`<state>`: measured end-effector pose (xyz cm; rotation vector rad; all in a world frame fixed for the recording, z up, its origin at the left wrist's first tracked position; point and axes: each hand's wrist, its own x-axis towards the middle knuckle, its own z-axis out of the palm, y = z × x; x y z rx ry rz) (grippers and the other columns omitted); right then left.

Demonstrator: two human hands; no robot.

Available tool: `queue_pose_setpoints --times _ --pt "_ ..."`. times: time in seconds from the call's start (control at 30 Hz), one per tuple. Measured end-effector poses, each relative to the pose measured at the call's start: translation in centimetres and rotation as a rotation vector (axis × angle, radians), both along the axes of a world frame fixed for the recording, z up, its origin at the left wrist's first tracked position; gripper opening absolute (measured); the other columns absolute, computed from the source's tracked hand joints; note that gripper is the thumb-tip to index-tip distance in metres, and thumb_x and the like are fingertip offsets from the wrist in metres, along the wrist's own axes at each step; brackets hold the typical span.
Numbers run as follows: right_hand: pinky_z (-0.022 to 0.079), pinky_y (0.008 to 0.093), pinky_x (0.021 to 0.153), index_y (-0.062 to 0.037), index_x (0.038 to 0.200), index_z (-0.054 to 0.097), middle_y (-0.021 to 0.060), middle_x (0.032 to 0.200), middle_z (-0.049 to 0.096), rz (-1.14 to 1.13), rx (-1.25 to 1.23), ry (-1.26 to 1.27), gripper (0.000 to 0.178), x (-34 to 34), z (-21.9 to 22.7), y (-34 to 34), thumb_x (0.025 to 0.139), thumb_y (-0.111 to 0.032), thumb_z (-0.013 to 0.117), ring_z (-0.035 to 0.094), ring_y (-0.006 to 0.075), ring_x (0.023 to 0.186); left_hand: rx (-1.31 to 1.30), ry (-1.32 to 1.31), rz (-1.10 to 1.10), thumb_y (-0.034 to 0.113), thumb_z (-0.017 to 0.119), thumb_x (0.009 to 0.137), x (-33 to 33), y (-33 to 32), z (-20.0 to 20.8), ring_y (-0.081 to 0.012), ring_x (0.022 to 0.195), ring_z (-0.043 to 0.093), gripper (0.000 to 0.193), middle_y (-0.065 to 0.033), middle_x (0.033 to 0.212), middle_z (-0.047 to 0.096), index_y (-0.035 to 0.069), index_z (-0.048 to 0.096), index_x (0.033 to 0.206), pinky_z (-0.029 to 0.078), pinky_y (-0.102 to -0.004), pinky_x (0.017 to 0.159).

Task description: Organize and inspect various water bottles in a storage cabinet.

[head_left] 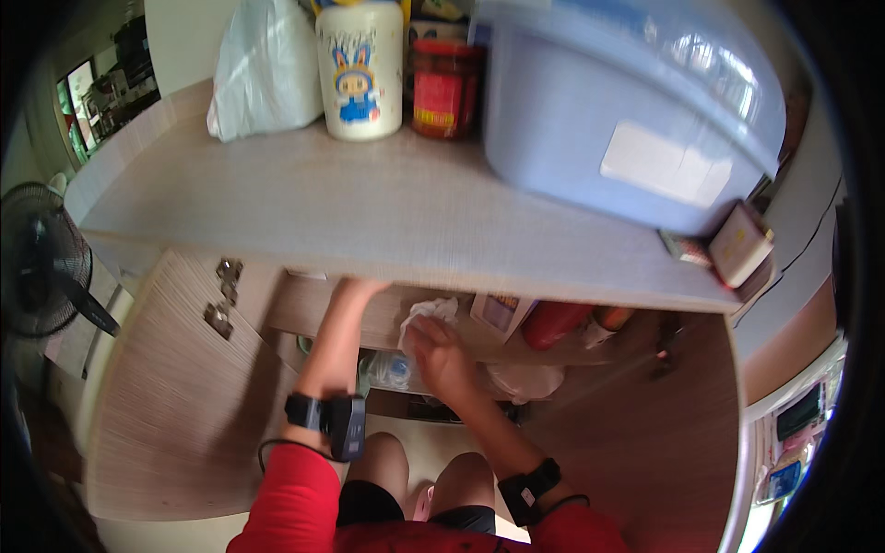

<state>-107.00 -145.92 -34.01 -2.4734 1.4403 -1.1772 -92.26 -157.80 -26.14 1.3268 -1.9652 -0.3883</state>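
My right hand is inside the open cabinet, its fingers closed on a crumpled white cloth that lies against the inner shelf. Whether this is fabric or tissue is hard to tell. My left hand reaches in under the cabinet top, and its fingers are hidden by the front edge. To the right of the cloth, a white-and-purple box and a red cylindrical container stand on the same shelf.
Two cabinet doors, left and right, stand open around my arms. On the cabinet top are a plastic bag, a white canister, a red-labelled jar and a blue lidded bin. A fan stands left.
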Motion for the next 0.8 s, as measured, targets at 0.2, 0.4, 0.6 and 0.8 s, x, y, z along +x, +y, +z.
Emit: queue_pose_setpoints --times 0.2,0.4,0.6,0.8 --pt "0.043 0.0398 0.089 -0.0027 0.101 0.061 0.0162 0.108 0.057 0.01 -0.193 -0.064 0.026 -1.4 -0.6 -1.0 0.076 -0.005 0.058 0.053 0.0339 0.1 0.075 0.035 0.114 0.035 0.078 0.057 -3.5 -6.8 0.1 -0.0352 0.122 0.038 0.108 -0.0305 0.13 0.035 -0.008 0.014 0.132 0.037 -0.0348 0.097" --pt "0.044 0.0381 0.086 -0.003 0.095 0.064 0.0145 0.102 0.061 -0.012 -0.261 -0.036 0.021 -0.9 -1.0 -1.1 0.075 -0.008 0.058 0.055 0.0315 0.096 0.073 0.301 -0.081 0.034 0.082 0.053 -3.0 -11.0 -3.4 -0.0304 0.115 0.044 0.097 -0.0205 0.125 0.043 -0.006 0.032 0.126 0.036 -0.035 0.097" --pt "0.045 0.0395 0.084 -0.0025 0.095 0.065 0.0166 0.103 0.061 0.007 -0.267 0.002 0.02 -0.5 -1.3 -0.7 0.077 -0.008 0.058 0.057 0.0326 0.094 -0.033 0.417 0.083 0.027 0.081 0.053 -0.8 -5.0 -1.9 -0.0308 0.105 0.052 0.081 -0.0223 0.116 0.049 -0.003 0.04 0.116 0.042 -0.0374 0.09" --pt "0.048 0.0387 0.081 -0.0004 0.103 0.06 0.0186 0.106 0.059 0.108 0.028 0.148 0.032 2.1 0.7 -1.8 0.072 0.0 0.054 0.057 0.033 0.096 -0.41 0.922 0.038 0.013 0.073 0.065 4.5 8.1 -3.2 -0.0229 0.099 0.052 0.07 -0.0128 0.11 0.05 0.002 0.032 0.121 0.045 -0.0383 0.085"
